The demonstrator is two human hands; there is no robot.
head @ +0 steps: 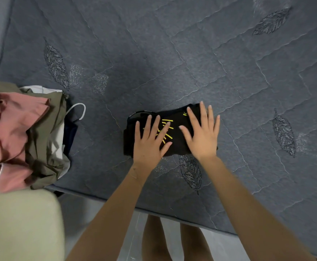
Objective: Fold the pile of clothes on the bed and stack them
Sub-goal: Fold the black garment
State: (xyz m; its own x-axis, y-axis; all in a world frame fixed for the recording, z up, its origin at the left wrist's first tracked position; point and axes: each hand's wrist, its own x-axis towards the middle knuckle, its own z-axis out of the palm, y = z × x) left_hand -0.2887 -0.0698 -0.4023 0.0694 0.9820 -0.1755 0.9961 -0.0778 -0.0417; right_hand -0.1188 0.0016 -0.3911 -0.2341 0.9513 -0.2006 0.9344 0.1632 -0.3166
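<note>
The left hand point(150, 140) and right hand point(202, 136) are laid flat, fingers straight and spread, on a folded black garment point(176, 117) with yellow marks, near the front edge of the grey quilted bed point(172, 63). A pile of unfolded clothes point(22, 132) is seen well apart at the left.

No legible text. Black folded garment point(129, 141), frame centre: tiny white lettering point(146, 111) along its upper-left edge, too small to read (2 spots). Yellow stroke marks point(168, 123) on top, not readable characters.
</note>
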